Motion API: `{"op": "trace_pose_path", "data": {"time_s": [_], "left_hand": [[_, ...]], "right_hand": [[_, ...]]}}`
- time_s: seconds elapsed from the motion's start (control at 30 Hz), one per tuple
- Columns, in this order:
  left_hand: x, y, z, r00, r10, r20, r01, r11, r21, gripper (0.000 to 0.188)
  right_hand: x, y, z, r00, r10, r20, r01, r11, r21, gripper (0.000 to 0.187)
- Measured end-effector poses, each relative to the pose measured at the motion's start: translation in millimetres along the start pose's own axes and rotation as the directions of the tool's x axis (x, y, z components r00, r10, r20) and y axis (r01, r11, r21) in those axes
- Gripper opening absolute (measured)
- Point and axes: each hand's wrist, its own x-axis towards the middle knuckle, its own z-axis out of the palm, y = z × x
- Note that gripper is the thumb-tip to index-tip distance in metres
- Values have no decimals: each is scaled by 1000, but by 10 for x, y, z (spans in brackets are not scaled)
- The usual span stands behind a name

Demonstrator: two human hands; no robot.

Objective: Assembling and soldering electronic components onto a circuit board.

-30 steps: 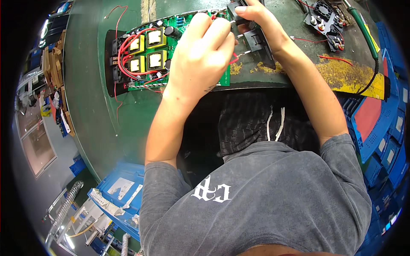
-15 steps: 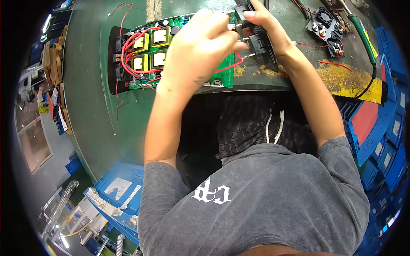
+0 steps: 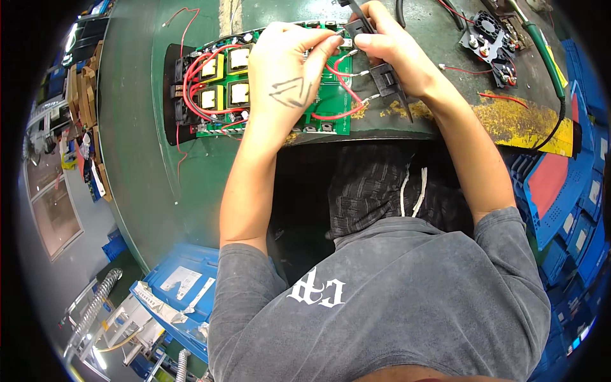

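Observation:
My right hand (image 3: 401, 54) grips a black plastic panel (image 3: 398, 95) with black socket-like blocks on it, thumb pressed by the upper block. My left hand (image 3: 283, 76) is closed in a pinch beside that block, on what looks like a small metal wire terminal (image 3: 340, 32); the fingertips hide most of it. Red wires (image 3: 340, 116) with metal ends run from near the green circuit board (image 3: 337, 99) to the panel, one end meeting the lower block. The board lies under and beside my left hand, carrying yellow-and-black transformers (image 3: 239, 93) and thick red leads.
At the right lie a small fan assembly (image 3: 489, 48), a loose red wire (image 3: 503, 97) and a green-handled soldering iron (image 3: 541, 44) with its cord. Black fans (image 3: 180, 89) line the board's left end. Blue crates (image 3: 554, 191) stand to the right; a blue bin (image 3: 181, 270) is lower left.
My left hand has turned and drawn back from the lower block to pinch beside the upper one. The panel has shifted slightly, and more red wire shows between board and panel.

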Motion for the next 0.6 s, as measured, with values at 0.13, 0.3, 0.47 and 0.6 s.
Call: {"op": "trace_pose_path", "data": {"time_s": [0.13, 0.3, 0.47, 0.6], "left_hand": [[-2, 2, 68, 989, 96, -111, -96, 995, 11, 11], [-1, -19, 139, 968, 179, -173, -177, 984, 30, 6], [-70, -35, 164, 968, 159, -192, -162, 987, -1, 6], [-113, -91, 164, 967, 173, -188, -164, 984, 63, 10]], "right_hand": [[-5, -19, -14, 997, 67, 33, -64, 995, -80, 74], [-8, 21, -131, 994, 10, 107, 27, 940, -339, 82], [117, 257, -143, 668, -686, 290, 705, 707, 50, 92], [7, -74, -90, 973, -22, 230, 81, 964, -252, 92]]}}
